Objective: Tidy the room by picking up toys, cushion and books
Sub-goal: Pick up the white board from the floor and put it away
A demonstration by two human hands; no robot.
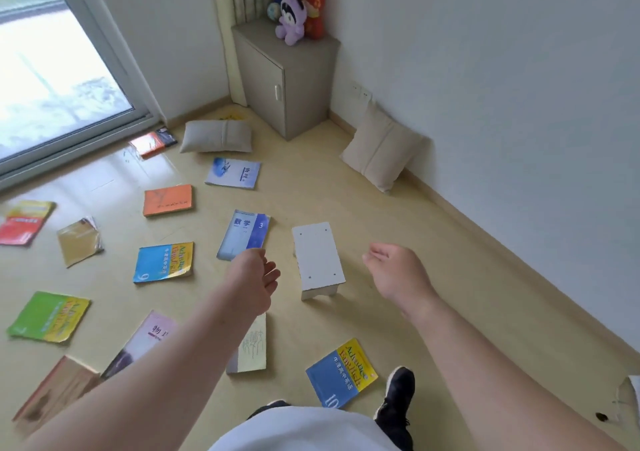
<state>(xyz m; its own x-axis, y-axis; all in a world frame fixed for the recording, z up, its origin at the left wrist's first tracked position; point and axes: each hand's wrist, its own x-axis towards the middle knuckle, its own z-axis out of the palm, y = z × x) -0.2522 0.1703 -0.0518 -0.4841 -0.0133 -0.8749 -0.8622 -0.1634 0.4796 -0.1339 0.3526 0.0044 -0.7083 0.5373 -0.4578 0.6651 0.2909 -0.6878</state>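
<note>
Both grips hang released, left hand [254,279] and right hand [394,270] flanking a small white flat-topped stool [318,256] on glossy beige floor [381,208].

White walls [485,70], glossy beige floor [304,173], grey cabinet [287,80] in corner, sliding glass door [52,70] left w/ daylight.

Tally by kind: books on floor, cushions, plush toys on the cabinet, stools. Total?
Books on the floor: 12 (yellow item behind the far cushion unclear, not counted)
Cushions: 2
Plush toys on the cabinet: 3
Stool: 1
Total: 18
</note>
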